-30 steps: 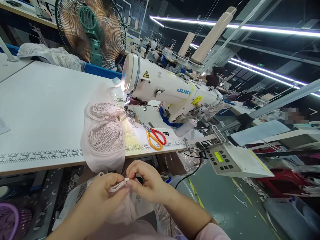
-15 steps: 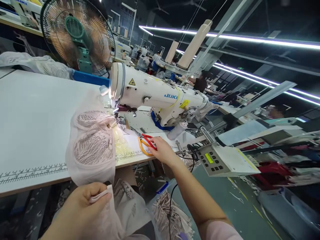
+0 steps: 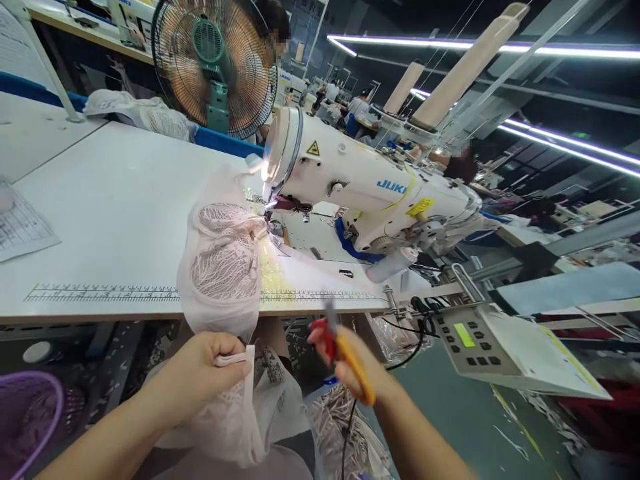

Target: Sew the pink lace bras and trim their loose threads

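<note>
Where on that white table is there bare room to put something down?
Widest: the tabletop between paper sheet, ruler strip and lace garment. A smaller patch lies before the sewing machine, right of the garment. Crowded around the needle.

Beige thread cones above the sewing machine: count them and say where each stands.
2. The taller cone leans at upper right behind the sewing machine; the shorter cone stands just left of it. Distant benches may hold more, too small to tell.

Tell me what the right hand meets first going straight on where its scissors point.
Likely the table edge, beside the pink lace garment; the scissors in the right hand point up at it. Depth unclear.
</note>
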{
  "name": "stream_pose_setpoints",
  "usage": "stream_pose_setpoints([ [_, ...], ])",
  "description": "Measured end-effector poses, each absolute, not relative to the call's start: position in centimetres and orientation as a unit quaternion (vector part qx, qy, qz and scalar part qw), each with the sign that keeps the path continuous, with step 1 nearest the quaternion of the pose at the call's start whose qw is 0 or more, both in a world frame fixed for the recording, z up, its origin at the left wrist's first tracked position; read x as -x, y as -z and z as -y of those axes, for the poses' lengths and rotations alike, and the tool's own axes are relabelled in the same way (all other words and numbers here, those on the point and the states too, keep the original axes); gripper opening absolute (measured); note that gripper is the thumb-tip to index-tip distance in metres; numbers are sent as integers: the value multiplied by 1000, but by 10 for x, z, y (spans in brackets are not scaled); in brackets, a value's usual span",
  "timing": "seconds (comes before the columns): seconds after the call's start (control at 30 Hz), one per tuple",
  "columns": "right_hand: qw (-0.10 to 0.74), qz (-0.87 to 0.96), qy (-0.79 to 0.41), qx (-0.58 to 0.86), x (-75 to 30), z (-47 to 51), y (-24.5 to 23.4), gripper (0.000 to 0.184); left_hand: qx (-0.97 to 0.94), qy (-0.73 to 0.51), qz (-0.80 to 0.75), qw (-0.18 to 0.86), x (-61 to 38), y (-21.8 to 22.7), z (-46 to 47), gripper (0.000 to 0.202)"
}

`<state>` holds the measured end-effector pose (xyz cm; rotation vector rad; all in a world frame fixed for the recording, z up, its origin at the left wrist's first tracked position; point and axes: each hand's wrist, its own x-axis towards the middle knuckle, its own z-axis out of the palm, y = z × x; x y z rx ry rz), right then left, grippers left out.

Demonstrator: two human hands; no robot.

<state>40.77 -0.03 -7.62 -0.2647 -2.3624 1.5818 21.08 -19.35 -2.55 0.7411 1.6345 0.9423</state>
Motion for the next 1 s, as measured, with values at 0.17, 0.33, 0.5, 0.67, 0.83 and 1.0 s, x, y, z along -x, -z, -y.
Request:
stream_pose_setpoints([
  [0.17, 15, 851, -525, -1, -397, 50, 89, 82, -290, -396, -661, 567, -210, 29, 190, 25],
  [0.33, -34, 874, -484, -26, -388, 54, 93, 72, -270, -413, -649, 579, -206, 34, 192, 30],
  [0.5, -66, 890, -450, -3, -384, 53, 92, 72, -240, -412, -657, 583, -206, 33, 194, 33],
  [0.67, -81, 894, -440, 20, -384, 56, 86, 75, -217, -417, -654, 593, -206, 32, 192, 33],
  [0.83, -94, 888, -448, 38, -386, 58, 81, 76, -211, -411, -648, 606, -204, 31, 191, 33],
  [1.0, -103, 881, -460, 46, -386, 60, 80, 76, -213, -406, -651, 605, -205, 30, 191, 31],
])
